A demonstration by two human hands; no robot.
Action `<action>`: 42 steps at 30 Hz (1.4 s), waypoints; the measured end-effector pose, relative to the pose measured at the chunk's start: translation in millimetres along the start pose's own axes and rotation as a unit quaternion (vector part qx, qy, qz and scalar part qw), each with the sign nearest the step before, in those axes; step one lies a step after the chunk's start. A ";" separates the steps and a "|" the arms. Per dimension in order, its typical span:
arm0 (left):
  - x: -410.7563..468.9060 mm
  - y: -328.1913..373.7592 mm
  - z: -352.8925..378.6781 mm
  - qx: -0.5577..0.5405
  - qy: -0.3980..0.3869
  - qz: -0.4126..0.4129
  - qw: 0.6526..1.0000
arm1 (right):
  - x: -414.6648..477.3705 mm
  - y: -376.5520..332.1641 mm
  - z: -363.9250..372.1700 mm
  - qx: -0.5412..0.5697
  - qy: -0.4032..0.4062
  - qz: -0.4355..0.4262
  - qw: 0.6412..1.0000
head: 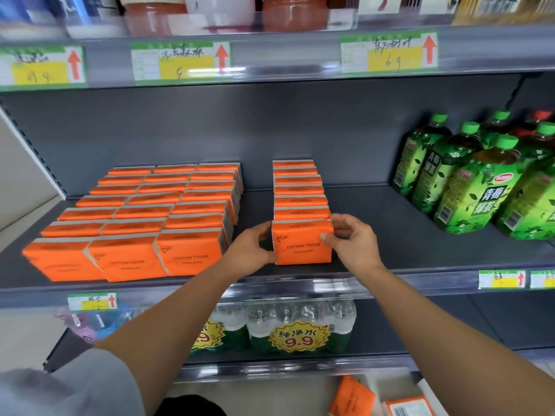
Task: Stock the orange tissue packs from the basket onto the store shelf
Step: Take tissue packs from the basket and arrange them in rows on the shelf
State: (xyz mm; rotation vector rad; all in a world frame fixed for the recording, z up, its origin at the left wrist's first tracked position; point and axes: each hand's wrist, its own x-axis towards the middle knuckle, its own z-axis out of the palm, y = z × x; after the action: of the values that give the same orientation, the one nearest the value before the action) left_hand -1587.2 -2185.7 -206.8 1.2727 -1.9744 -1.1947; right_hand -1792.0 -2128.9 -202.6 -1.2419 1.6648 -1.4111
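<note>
An orange tissue pack (301,243) marked COTTON TISSUE stands upright at the front of a single row of orange packs (298,190) on the grey shelf (420,244). My left hand (255,250) holds its left edge and my right hand (350,237) grips its right top corner. To the left stands a block of three rows of orange packs (144,217). At the bottom edge, more orange packs (351,397) lie low down; the basket itself is barely visible.
Green tea bottles (468,172) crowd the right end of the same shelf. Bare shelf lies between them and the single row. Wrapped water bottles (297,328) with a 9.9 sticker sit on the shelf below. Price tags (180,60) line the upper rail.
</note>
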 end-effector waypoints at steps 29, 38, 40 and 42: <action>-18.3 20.0 7.7 0.215 -0.014 -0.076 0.973 | -30.1 1.7 -2.6 -0.241 0.025 0.016 0.970; -67.4 24.1 -15.1 0.340 -0.015 -0.055 0.939 | -80.2 -21.5 13.6 -0.376 -0.039 -0.059 0.924; -82.3 22.2 -22.8 0.368 0.009 -0.049 0.928 | -93.0 -29.5 22.1 -0.399 -0.063 -0.075 0.912; -98.9 19.7 -31.7 0.395 0.030 -0.044 0.917 | -106.2 -37.5 32.3 -0.415 -0.084 -0.088 0.902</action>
State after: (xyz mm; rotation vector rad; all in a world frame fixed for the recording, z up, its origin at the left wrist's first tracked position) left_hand -1528.4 -2106.1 -169.5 1.7471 -2.4728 -0.3440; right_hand -1714.5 -2042.6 -185.9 -1.9411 2.1484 -0.6185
